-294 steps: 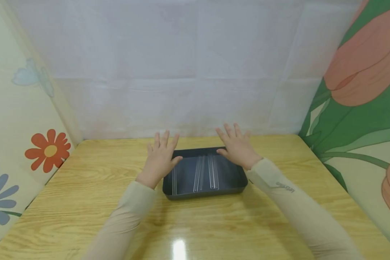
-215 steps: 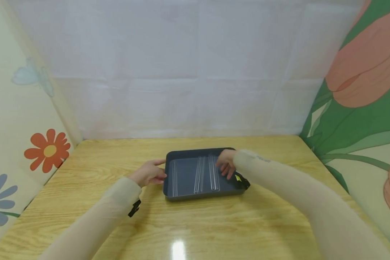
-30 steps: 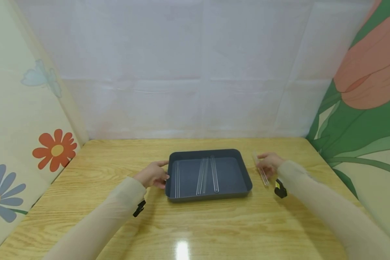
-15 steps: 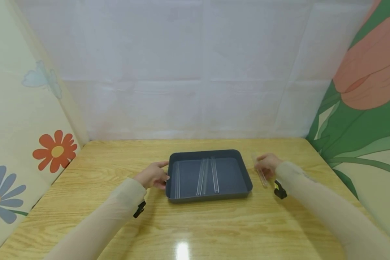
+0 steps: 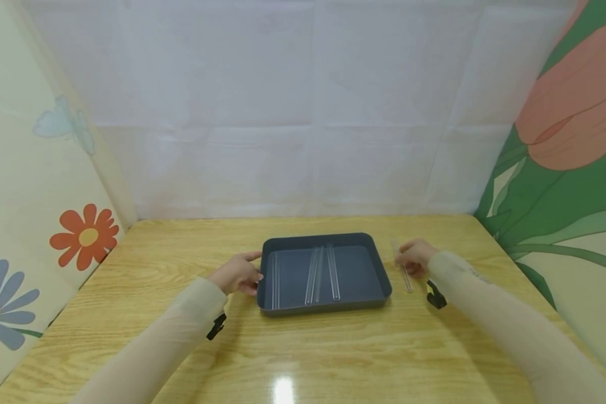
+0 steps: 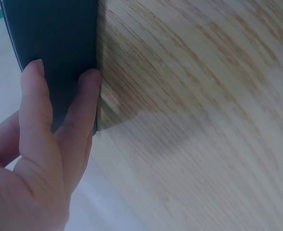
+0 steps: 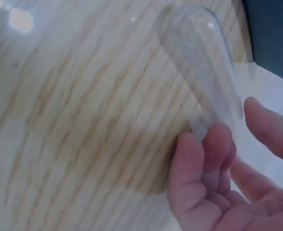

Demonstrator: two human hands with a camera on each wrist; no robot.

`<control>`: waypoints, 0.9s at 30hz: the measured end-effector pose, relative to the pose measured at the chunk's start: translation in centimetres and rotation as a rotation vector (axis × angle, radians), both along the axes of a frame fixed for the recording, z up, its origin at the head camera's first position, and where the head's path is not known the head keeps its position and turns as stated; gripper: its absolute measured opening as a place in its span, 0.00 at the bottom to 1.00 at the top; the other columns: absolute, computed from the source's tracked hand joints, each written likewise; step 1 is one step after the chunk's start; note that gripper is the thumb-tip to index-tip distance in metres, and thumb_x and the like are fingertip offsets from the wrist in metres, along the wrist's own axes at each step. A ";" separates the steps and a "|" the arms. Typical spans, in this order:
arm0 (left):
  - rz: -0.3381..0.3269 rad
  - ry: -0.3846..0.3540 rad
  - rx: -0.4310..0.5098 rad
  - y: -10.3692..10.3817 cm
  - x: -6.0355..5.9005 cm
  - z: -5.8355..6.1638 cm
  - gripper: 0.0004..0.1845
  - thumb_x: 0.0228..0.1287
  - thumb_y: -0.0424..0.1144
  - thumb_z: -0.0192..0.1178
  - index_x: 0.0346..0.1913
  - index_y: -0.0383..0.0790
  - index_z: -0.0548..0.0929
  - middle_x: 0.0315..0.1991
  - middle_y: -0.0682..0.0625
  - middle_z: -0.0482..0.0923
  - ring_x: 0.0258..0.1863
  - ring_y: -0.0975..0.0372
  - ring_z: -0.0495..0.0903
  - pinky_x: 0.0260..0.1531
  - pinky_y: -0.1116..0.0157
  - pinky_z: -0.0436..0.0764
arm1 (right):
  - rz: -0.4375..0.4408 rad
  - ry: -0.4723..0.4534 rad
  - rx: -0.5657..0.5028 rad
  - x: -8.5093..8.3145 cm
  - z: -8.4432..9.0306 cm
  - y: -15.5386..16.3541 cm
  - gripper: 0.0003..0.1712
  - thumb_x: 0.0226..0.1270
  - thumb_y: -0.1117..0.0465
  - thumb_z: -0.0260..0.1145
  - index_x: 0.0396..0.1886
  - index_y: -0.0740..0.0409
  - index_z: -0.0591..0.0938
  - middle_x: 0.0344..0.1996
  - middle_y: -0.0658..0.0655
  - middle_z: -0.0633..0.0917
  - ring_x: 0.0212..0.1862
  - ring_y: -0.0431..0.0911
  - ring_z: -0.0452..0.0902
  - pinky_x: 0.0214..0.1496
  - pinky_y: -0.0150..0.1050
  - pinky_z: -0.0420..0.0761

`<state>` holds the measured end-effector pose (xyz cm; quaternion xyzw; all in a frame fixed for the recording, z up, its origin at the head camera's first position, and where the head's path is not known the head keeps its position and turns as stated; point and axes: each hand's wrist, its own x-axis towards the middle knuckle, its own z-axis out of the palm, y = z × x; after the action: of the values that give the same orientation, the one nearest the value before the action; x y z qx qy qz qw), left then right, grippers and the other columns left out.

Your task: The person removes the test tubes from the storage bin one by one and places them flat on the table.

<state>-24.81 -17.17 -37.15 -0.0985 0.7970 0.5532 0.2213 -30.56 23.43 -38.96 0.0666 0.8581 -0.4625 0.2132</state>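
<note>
Head: hands [image 5: 235, 273] [image 5: 416, 257] touch tray [image 5: 325, 309] (left, extended) and tube [image 5: 407, 281] (right, curled).

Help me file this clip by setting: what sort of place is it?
Probably an indoor recording corner: a wood-grain table, a white sheet behind it, and flower pictures on both sides.

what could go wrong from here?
1. The clear tube at the right hand might roll or slip; how firmly it's held is hard to tell.
2. It's see-through against the wooden table, so it would be easy to misjudge where it lies.
3. The left hand touches the tray; a push could shift the tubes inside.
</note>
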 end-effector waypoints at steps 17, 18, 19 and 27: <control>0.001 -0.002 -0.006 -0.1 -0.2 -0.3 0.39 0.66 0.18 0.49 0.77 0.37 0.49 0.60 0.26 0.68 0.32 0.54 0.81 0.18 0.68 0.81 | -0.028 -0.011 0.005 -0.1 -0.1 0.2 0.35 0.65 0.67 0.63 0.69 0.71 0.62 0.23 0.54 0.76 0.24 0.43 0.70 0.30 0.36 0.75; 0.002 -0.004 -0.006 -0.1 -0.2 -0.3 0.39 0.66 0.18 0.49 0.77 0.38 0.49 0.60 0.26 0.68 0.32 0.54 0.81 0.18 0.68 0.81 | -0.027 -0.012 0.006 -0.2 -0.1 0.2 0.35 0.65 0.67 0.64 0.69 0.71 0.62 0.23 0.54 0.77 0.24 0.43 0.70 0.30 0.36 0.75; 0.000 -0.007 -0.005 -0.1 -0.2 -0.3 0.39 0.66 0.18 0.49 0.77 0.37 0.49 0.60 0.25 0.67 0.32 0.54 0.81 0.18 0.68 0.81 | -0.022 -0.013 0.007 -0.3 -0.1 0.3 0.35 0.65 0.67 0.64 0.69 0.72 0.62 0.23 0.54 0.78 0.25 0.43 0.71 0.30 0.36 0.76; 0.004 0.001 -0.013 -0.1 -0.2 -0.1 0.39 0.66 0.17 0.49 0.77 0.38 0.49 0.60 0.25 0.67 0.29 0.55 0.80 0.17 0.69 0.81 | -0.002 0.000 0.017 0.0 0.7 1.0 0.37 0.66 0.66 0.62 0.70 0.72 0.59 0.27 0.56 0.78 0.27 0.45 0.73 0.34 0.39 0.78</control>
<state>-24.97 -17.24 -37.28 -0.1012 0.8006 0.5483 0.2193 -30.58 24.48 -38.25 0.0692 0.8619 -0.4553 0.2123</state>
